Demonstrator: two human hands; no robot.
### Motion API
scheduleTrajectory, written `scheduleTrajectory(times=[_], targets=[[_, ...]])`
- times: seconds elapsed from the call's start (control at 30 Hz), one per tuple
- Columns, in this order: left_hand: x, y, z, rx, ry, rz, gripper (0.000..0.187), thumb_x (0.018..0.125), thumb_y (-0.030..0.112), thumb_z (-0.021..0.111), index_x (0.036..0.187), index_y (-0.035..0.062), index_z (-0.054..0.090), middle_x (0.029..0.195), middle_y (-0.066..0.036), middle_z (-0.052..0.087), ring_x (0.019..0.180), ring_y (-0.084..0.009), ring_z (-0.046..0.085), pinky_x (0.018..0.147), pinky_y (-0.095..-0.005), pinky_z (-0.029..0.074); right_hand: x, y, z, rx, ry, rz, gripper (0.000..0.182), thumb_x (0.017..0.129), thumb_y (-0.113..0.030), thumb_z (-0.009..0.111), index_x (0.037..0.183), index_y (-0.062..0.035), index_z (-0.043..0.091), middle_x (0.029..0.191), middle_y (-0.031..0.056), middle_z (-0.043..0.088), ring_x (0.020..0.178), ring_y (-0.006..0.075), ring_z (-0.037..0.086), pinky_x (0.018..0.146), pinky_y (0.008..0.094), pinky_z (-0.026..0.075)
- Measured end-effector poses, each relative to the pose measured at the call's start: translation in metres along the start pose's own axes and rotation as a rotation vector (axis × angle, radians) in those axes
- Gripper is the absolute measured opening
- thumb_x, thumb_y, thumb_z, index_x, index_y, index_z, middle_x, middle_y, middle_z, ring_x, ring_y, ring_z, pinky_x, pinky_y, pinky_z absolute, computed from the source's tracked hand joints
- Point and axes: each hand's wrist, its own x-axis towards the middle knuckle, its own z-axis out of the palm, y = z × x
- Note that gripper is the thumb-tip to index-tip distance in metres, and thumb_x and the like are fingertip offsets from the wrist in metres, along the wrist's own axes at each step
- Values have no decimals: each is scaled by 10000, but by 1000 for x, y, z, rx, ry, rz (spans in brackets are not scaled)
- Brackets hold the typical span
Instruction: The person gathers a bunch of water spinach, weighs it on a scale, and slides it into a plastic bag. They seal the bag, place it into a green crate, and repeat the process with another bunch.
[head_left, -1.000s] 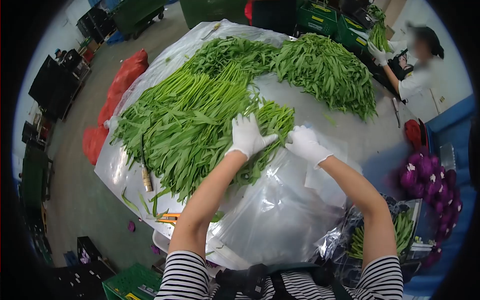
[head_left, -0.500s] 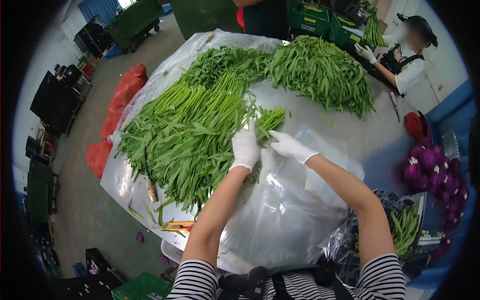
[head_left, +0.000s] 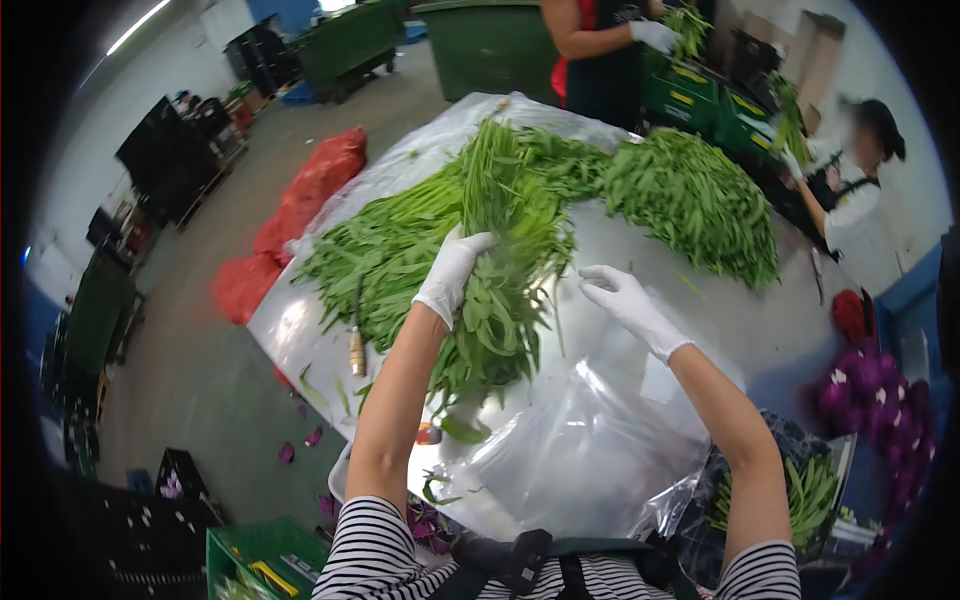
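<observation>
Holding up water-spinach bunch (head_left: 487, 195), left gloved hand (head_left: 452, 270) clamped round it; right gloved hand (head_left: 632, 308) empty (fingers parted); further lifting likely calls for supporting drooping leaves (head_left: 492, 335).

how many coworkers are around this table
2: a person in a dark apron at the far side of the table, and a person in a dark cap by its right side. Others may be hidden or out of view.
</observation>
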Motion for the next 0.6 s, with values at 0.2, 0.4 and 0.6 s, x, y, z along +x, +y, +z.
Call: scheduleTrajectory(times=[0.2,0.4,0.6], targets=[[-75,29,-46,-143,32,80,355,801,109,617,1138,28,536,979,-61,626,813,-155,611,722,-303,512,-24,-84,45,169,-52,-172,606,859,-387,629,1312,-15,476,1320,153,502,1186,212,498,996,325,383],[-136,36,-82,-226,95,204,338,793,91,621,1116,21,552,895,-62,645,722,-147,634,687,-300,555,-49,-126,95,155,-175,-235,702,834,-382,667,1355,10,406,1378,169,435,1269,240,420,1049,346,315],[-212,16,-74,-203,97,193,431,802,87,621,1213,25,505,1052,-114,642,865,-169,649,771,-293,546,-76,-154,162,612,-320,-288,681,866,-360,641,1366,22,380,1323,120,487,1204,182,466,1005,305,354]])
